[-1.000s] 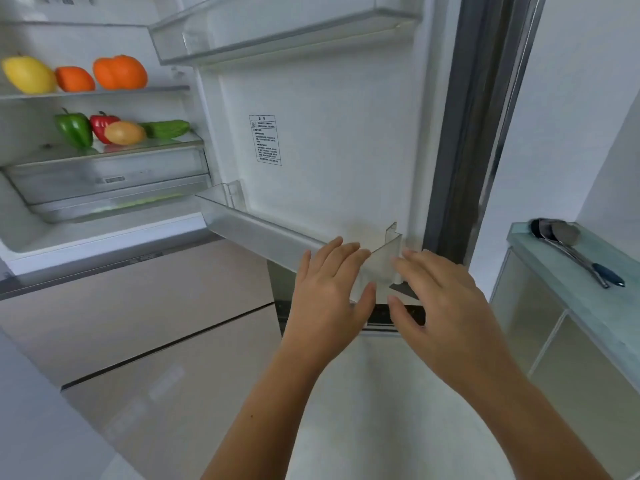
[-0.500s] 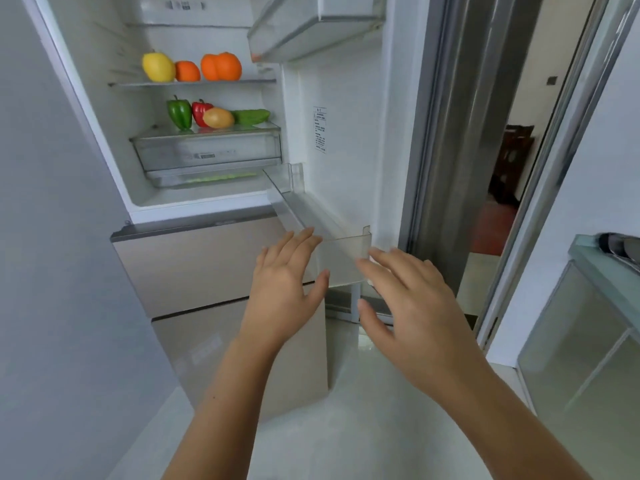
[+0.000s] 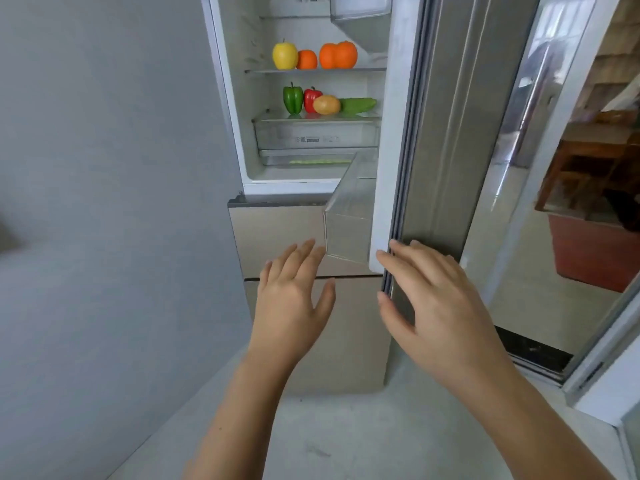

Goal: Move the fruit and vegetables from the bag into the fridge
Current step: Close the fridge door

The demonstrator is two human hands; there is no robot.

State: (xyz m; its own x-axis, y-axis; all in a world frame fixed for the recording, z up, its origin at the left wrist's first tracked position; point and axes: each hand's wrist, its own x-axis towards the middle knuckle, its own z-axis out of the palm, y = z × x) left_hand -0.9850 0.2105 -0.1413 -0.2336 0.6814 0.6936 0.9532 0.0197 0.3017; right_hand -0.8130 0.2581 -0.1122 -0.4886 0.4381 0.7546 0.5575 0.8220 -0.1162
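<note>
Fridge door (image 3: pixel 382 150): ajar, seen edge-on, long axis upright.
Right hand (image 3: pixel 436 299): the nearer; fingers spread at the door's lower outer edge, holding nothing.
Left hand (image 3: pixel 294 303): spread, empty, just below door bin (image 3: pixel 346 230).
Fruit (image 3: pixel 337 55) and vegetables (image 3: pixel 292 98): shelved inside, well beyond both hands.

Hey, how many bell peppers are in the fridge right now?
2. The green pepper stands at the left of the lower shelf; the red pepper is just right of it, partly behind a potato. The door may hide more.
</note>
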